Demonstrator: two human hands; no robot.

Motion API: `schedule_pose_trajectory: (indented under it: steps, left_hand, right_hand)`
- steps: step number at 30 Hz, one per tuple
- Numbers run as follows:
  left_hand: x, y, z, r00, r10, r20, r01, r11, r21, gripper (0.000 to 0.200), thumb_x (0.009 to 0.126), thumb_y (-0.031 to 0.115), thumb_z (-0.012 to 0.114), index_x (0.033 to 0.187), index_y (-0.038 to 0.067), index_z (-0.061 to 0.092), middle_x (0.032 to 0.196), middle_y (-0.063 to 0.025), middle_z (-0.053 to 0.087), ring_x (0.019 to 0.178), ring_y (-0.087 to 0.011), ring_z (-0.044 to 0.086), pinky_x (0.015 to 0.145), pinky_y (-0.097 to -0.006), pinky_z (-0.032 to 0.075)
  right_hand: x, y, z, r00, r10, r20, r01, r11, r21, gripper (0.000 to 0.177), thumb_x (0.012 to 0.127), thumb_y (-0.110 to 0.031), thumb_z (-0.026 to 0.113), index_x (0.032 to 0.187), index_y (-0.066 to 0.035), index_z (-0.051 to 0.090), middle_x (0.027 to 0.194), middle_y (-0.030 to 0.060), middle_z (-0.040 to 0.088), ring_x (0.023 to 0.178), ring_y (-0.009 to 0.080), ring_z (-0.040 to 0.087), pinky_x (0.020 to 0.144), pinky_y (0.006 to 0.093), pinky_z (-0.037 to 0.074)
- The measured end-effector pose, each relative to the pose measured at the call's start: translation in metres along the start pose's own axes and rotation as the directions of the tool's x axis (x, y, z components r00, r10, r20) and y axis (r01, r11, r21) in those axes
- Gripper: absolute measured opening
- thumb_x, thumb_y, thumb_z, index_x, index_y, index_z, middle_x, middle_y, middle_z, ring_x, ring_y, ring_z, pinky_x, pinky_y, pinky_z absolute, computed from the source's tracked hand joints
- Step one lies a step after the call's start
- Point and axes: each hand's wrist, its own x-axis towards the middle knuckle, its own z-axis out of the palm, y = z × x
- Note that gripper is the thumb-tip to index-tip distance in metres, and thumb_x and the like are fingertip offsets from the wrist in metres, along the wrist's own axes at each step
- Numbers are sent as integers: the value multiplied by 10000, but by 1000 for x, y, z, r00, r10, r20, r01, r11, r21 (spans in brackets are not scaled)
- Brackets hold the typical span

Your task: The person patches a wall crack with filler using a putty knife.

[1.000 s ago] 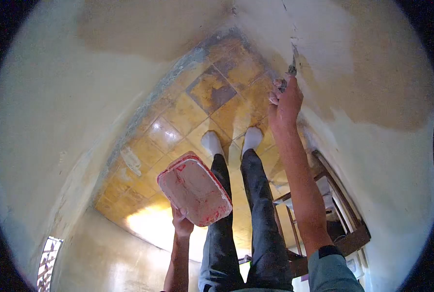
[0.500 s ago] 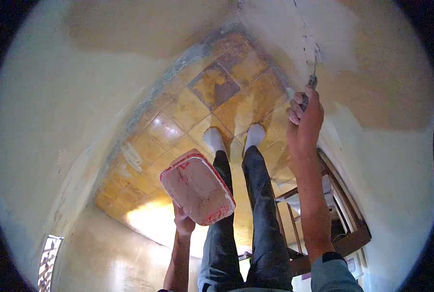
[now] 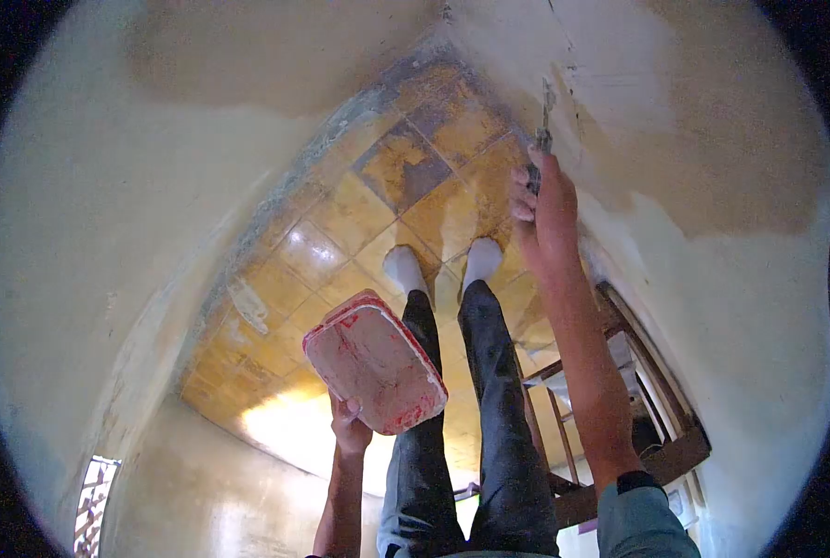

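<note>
My left hand [image 3: 349, 422] grips the lower left rim of a red plastic tub [image 3: 375, 363], thumb over the edge. Greyish filler paste coats the tub's inside, and its open top tilts toward me. Up at the right, my right hand [image 3: 547, 200] is wrapped round the dark handle of a putty knife [image 3: 544, 139]. The knife's narrow blade points up, close to the right wall [image 3: 610, 84], where dark crack marks run down a pale smoothed patch. Brown damp-looking patches border that area.
Below are yellow-brown floor tiles [image 3: 341, 214], narrowing to a corner between two walls. My feet in white socks [image 3: 482, 260] stand on them. A brown wooden frame [image 3: 657, 465] stands at the lower right, beside my right forearm. A latticed window [image 3: 96, 502] shows at lower left.
My right hand with the putty knife has moved left, its blade coming away from the crack marks on the right wall. The left hand and the tub have hardly moved.
</note>
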Motion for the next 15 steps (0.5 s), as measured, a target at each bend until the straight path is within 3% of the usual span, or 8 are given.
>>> schedule_pose_trajectory:
  steps: [3,10,13,15]
  left_hand:
    - [-3,-2,-2,999,-6,-45,7,1000,15,767,812,335,704,1415,11,358,1336,-170,499,1227,-361,503,1047,-517,427]
    - [-2,3,11,1000,21,15,-22,997,78,791,815,366,704,1416,-6,349,1343,-181,494,1226,-361,505,1043,-515,429]
    - [-4,5,10,1000,7,5,-7,998,65,790,823,390,691,1412,-9,351,1338,-179,497,1224,-357,507,1036,-510,437]
    - [-6,5,8,999,-12,-38,15,997,79,794,822,406,685,1411,-10,352,1335,-178,499,1223,-354,508,1032,-505,442]
  right_hand:
    - [16,-9,2,998,-52,-30,53,998,24,121,931,-224,585,953,-135,506,725,-17,509,515,63,434,393,223,335]
    - [1,-16,8,981,-187,-59,189,982,16,128,939,-228,564,940,-118,499,733,-3,511,520,79,418,412,238,334]
    - [-28,-30,29,959,-181,-216,175,983,-47,112,953,-195,585,954,-114,508,713,-23,499,504,37,400,414,192,315]
    - [-34,-30,24,967,-184,-174,187,982,0,110,953,-196,586,973,-115,513,709,-25,492,495,34,391,405,188,308]
